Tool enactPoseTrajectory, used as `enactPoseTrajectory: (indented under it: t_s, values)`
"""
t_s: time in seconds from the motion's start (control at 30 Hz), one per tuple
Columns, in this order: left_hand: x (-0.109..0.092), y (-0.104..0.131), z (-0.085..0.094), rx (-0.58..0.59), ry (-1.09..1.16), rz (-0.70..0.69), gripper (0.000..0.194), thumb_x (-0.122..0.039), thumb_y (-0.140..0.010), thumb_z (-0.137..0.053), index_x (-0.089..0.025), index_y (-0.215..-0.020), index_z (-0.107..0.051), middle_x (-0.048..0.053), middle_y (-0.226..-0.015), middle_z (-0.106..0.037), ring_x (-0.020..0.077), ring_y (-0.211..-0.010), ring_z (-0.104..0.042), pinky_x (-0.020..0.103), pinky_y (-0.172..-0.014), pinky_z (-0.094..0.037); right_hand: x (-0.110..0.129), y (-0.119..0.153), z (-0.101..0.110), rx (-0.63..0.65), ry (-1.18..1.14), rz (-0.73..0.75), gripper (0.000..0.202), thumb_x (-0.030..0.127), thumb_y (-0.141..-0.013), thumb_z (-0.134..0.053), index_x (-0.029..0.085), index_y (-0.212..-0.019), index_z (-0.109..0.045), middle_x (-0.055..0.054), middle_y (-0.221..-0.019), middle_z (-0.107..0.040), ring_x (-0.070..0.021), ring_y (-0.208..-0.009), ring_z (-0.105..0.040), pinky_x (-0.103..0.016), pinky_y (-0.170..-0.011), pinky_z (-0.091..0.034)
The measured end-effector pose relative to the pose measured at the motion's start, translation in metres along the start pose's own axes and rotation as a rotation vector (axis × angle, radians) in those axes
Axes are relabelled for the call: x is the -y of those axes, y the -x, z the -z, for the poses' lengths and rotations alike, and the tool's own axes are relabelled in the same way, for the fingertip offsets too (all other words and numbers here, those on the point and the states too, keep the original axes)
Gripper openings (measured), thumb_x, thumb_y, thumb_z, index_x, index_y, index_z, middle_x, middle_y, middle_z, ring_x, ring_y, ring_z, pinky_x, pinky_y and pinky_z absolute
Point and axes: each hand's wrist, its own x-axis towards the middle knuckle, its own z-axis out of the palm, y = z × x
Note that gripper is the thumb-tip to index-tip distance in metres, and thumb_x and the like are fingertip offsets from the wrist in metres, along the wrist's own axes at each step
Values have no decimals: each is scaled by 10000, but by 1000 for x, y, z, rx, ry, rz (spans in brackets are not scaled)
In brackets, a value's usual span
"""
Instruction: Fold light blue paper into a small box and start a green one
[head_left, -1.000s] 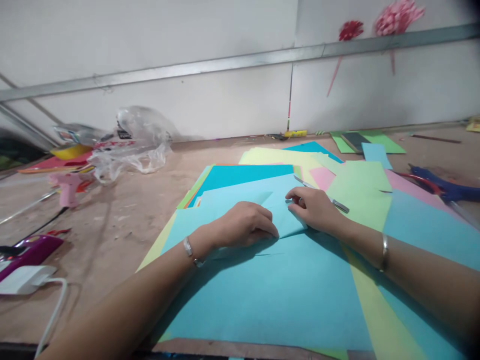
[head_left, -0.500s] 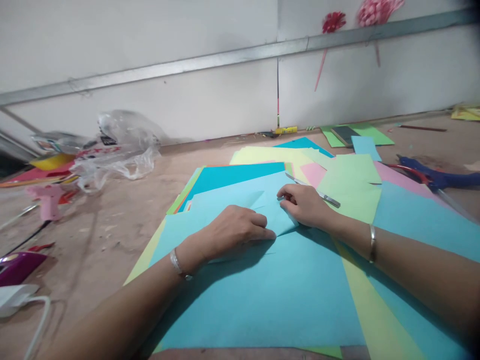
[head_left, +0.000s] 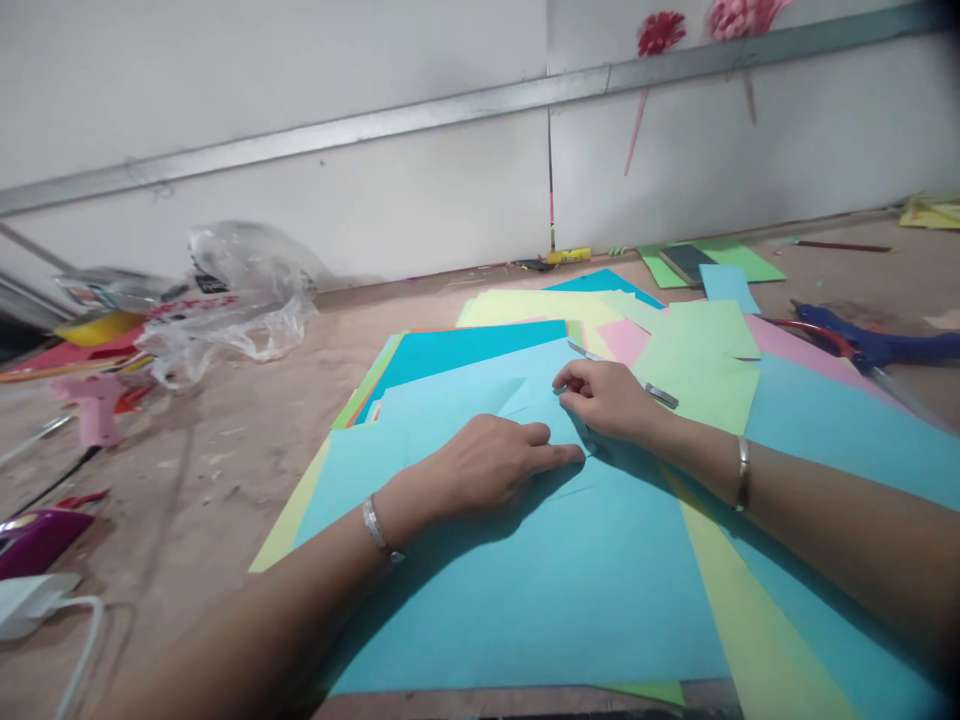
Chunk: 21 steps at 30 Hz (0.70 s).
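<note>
My main worry is the light blue paper (head_left: 525, 610), which lies on other coloured sheets on the counter (head_left: 217, 440), right under both hands. Nothing visible is weighing it down except the hands and arms, so I'd guess a sideways drag could make it slide on that loose pile, or leave a stray crease. The silver tool (head_left: 661, 395) runs behind the right hand, and if its edge is sharp, a bump could nick the paper or a finger.

As for looks: pale, matte and mostly flat, with a faint triangular shape near the middle and a few short thin lines. Can't tell if those are cuts or folds.

The left hand (head_left: 491, 465) has its index finger stretched out and pressed to the paper, other fingers tucked in. The right hand (head_left: 611, 400) has thumb and index drawn together around something small and dark, too tiny to make out.

Further out, there's a pale green sheet (head_left: 701, 385) to the right, then a blue-handled tool (head_left: 885, 347). Way over left sit a pink glue gun (head_left: 96, 408) and a crumpled plastic bag (head_left: 251, 300).
</note>
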Motion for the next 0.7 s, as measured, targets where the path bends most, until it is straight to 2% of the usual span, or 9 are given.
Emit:
enactPoseTrajectory:
  t_s: [0.17,0.3,0.53,0.7]
  values:
    - [-5,-7,5,59,23,53,554,-159,-929,-394,-420,-1417,-422,-2,-822,-545,123,-456,-190,315,-466,-119,0,0,0,5,19,-10,144,129,-768,-583,173,-861,-684,6,-693,-661,-138,-646,-593,-252,-641,-432]
    - [-9,-11,4,74,30,78,630,-148,-901,-426,-467,-1442,-377,-2,-770,-514,120,-447,-125,316,-468,-130,3,1,1,16,62,-15,151,125,-787,-577,168,-888,-681,1,-717,-672,-141,-665,-597,-250,-645,-428]
    - [-10,-6,-3,46,23,70,596,-172,-895,-441,-421,-1435,-397,20,-827,-545,112,-450,-236,323,-478,-134,9,5,-6,32,222,39,185,203,-931,-473,163,-913,-653,-62,-948,-689,-185,-892,-604,-278,-744,-400]
    - [-9,-3,-5,13,11,67,521,-181,-921,-398,-342,-1416,-413,29,-852,-554,132,-487,-314,322,-481,-134,10,7,-11,54,372,51,196,209,-958,-440,167,-975,-631,-68,-976,-647,-186,-877,-588,-277,-677,-362]
